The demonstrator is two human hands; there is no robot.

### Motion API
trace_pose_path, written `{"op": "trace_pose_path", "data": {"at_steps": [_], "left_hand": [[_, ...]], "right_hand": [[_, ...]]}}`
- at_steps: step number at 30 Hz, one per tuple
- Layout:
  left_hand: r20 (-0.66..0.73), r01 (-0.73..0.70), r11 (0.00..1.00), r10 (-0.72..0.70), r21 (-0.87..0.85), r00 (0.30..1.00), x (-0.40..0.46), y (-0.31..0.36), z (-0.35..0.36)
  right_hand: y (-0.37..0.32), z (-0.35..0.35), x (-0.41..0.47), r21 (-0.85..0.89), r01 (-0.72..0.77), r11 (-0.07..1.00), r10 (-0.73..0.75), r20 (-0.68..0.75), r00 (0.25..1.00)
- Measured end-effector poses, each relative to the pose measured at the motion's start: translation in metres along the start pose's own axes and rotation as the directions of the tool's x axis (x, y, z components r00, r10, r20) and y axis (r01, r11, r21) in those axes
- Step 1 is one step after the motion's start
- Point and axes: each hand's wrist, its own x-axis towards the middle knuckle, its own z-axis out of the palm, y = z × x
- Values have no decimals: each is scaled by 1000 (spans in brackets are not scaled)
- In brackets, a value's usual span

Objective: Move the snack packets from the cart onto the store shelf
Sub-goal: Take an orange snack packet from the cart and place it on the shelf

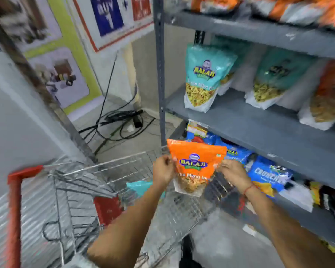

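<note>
I hold an orange snack packet (196, 163) upright above the wire cart (108, 182), in front of the grey metal shelf (259, 128). My left hand (162, 169) grips its left edge and my right hand (233, 175) grips its right edge. A teal packet (138, 186) lies inside the cart basket, partly hidden by my left forearm. On the middle shelf stand a teal packet (205, 78) at the left, another teal one (273, 78) further right, and an orange one (329, 95) at the frame's right edge.
Blue snack packets (267, 173) fill the lower shelf behind my right hand. Orange packets (278, 6) line the top shelf. A grey upright post (160, 74) marks the shelf's left end. Black cables (120, 120) lie coiled on the floor beyond the cart. The cart handle (14, 209) is red.
</note>
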Motion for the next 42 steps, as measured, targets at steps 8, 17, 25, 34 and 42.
{"op": "trace_pose_path", "data": {"at_steps": [8, 17, 25, 34, 42], "left_hand": [[97, -406, 905, 418, -126, 903, -8, 189, -24], [121, -521, 787, 583, -330, 804, -55, 352, -11], [122, -535, 784, 592, -315, 796, -70, 379, 17], [196, -513, 814, 568, -272, 799, -63, 354, 78], [318, -442, 883, 468, -156, 824, -44, 316, 191]], "right_hand": [[-127, -142, -89, 31, 251, 967, -217, -409, 886], [-193, -269, -165, -29, 386, 922, -310, -652, 692], [-175, -298, -171, 5, 354, 935, -240, -724, 647], [-111, -306, -148, 147, 291, 945, -103, -714, 693], [-8, -338, -104, 128, 147, 981, -20, -686, 727]]}}
